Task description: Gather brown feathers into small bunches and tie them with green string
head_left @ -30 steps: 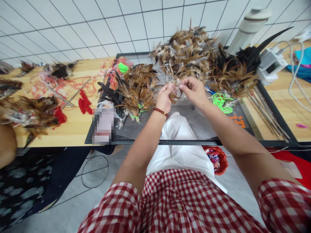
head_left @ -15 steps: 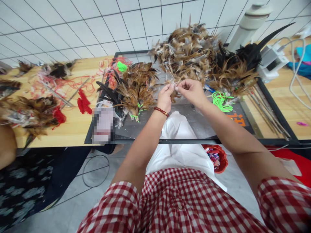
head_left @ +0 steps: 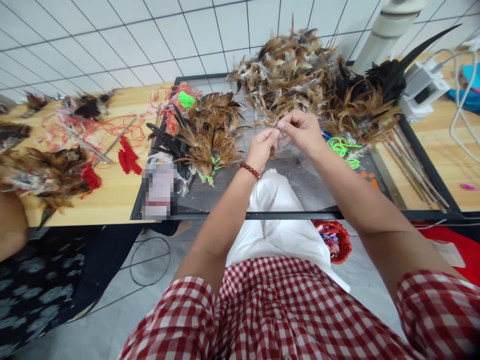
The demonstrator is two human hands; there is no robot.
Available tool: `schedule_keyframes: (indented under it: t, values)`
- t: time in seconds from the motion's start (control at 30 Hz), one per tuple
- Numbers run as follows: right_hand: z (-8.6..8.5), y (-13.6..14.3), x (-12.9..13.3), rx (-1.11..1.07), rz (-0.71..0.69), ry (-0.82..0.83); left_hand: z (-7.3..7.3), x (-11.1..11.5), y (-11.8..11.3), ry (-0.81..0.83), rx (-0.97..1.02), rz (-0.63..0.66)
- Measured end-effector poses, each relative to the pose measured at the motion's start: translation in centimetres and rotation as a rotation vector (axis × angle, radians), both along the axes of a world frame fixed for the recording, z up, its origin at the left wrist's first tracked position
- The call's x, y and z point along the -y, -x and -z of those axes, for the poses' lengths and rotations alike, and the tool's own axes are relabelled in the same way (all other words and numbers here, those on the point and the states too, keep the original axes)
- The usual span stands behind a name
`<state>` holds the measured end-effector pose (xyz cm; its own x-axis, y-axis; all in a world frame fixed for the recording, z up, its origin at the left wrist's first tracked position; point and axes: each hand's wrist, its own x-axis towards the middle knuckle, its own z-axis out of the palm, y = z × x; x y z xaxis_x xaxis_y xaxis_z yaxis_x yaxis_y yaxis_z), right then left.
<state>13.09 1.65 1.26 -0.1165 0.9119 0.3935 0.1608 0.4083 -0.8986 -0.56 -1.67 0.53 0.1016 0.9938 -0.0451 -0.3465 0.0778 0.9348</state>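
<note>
Above the dark framed tray (head_left: 210, 216), my two hands meet with their fingertips together. My left hand (head_left: 264, 145), with a beaded bracelet at the wrist, is closed in a pinch. Closed in the same way, my right hand (head_left: 303, 131) touches the left fingertips from the right. Whatever sits between the fingers is too small and hidden to make out. Right behind the hands rises a large pile of brown feathers (head_left: 288, 75). Left of them lies a bundle of brown feathers (head_left: 213, 132) with bright green cord at its base. Green cord (head_left: 339, 146) lies coiled by my right wrist.
Thin sticks (head_left: 414, 165) lie along the tray's right side. A white device (head_left: 422, 90) with cables and a pale post (head_left: 386, 37) stand behind. At left are red yarn (head_left: 128, 157), more feathers (head_left: 48, 170) and another person's arm (head_left: 11, 225). A red basket (head_left: 347, 245) sits below.
Both hands have moved slightly right and up, still joined at the fingertips. My left fingers are more curled in. The feather piles lie as before.
</note>
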Motion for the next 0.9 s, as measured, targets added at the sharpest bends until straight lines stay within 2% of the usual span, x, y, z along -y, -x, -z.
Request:
schedule_keyframes:
  t: [0.17,0.27,0.33,0.47,0.57,0.63,0.73,0.83,0.9]
  values:
    - [1.6,-2.3,-2.9,0.019,0.207,-0.087,-0.7,-0.5,0.9,0.105,0.156,-0.202]
    - [1.2,-4.2,-3.4,0.161,0.238,-0.131,-1.1,-0.8,1.8,0.153,0.258,-0.300]
    - [0.4,-5.0,-2.9,0.320,0.183,-0.148,-1.1,-0.9,2.1,0.177,0.295,-0.324]
    - [-1.3,-5.3,-1.4,0.797,-0.042,-0.234,-1.0,-0.9,2.1,0.198,0.330,-0.326]
    - [-1.1,-5.1,-0.9,1.061,-0.073,-0.252,-1.0,-0.8,1.8,0.197,0.329,-0.314]
    - [-0.4,-5.0,-0.9,1.129,-0.045,-0.236,-0.9,-0.7,1.6,0.195,0.317,-0.301]
    - [0.5,-4.4,-1.1,0.987,0.042,-0.232,-0.7,-0.6,1.2,0.182,0.287,-0.269]
    - [0.6,-2.8,-0.7,0.610,0.122,-0.204,-0.1,-0.6,0.8,0.147,0.235,-0.236]
    - [0.3,-1.0,-0.1,0.307,0.113,-0.099,0.3,-0.7,0.5,0.105,0.210,-0.237]
